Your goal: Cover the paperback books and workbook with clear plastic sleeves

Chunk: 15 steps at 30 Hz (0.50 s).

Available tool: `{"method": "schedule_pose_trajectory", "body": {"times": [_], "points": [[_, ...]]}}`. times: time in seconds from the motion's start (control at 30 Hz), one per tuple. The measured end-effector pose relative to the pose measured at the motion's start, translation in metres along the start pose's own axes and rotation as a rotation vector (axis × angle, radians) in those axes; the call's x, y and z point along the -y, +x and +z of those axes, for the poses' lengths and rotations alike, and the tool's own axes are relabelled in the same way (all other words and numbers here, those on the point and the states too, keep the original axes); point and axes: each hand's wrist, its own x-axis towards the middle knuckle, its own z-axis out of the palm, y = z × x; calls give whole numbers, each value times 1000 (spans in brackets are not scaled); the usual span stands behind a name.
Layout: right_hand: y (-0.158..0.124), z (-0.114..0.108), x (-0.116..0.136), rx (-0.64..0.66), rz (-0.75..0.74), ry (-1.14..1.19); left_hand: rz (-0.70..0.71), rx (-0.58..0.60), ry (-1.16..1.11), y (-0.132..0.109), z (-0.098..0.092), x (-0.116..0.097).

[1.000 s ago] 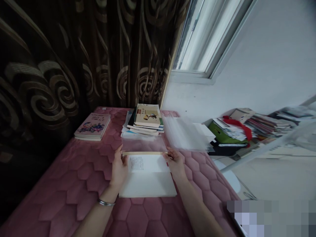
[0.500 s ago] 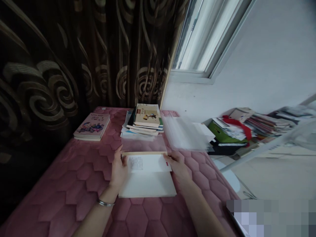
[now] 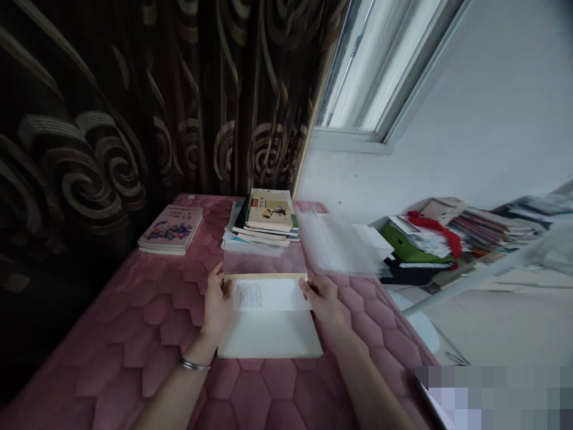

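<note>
An open book (image 3: 271, 334) lies flat before me on the pink quilted surface. A white flap (image 3: 273, 294) with a block of small print covers its far part. From under the far edge a clear plastic sheet (image 3: 265, 261) reaches out. My left hand (image 3: 219, 304) grips the left edge, thumb on top and fingers partly hidden beneath. On the opposite edge, my right hand (image 3: 324, 301) pinches the flap's right end, its thumb pressed over a small red mark.
Beyond the book stands a stack of books and papers (image 3: 270, 210). Several clear plastic sheets (image 3: 340, 245) lie right of it. More books (image 3: 172, 230) are at the far left, by a dark curtain (image 3: 215, 95). A cluttered shelf with a green item (image 3: 400, 242) is at the right.
The view has shifted slightly, moving the scene a little to the right. My right thumb now covers more of the red mark. Both hands keep their hold on the book.
</note>
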Motion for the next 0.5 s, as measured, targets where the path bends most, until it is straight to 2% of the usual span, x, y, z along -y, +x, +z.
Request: {"method": "schedule_pose_trajectory", "body": {"times": [0.17, 0.3, 0.5], "points": [[0, 7, -6, -67, 10, -15, -10, -42, 64, 0, -3, -3], [0, 7, -8, -102, -16, -21, -76, -13, 166, 1, -5, -2], [-4, 2, -1, -4, 26, 77, -99, -25, 265, 1, -6, -2]]}}
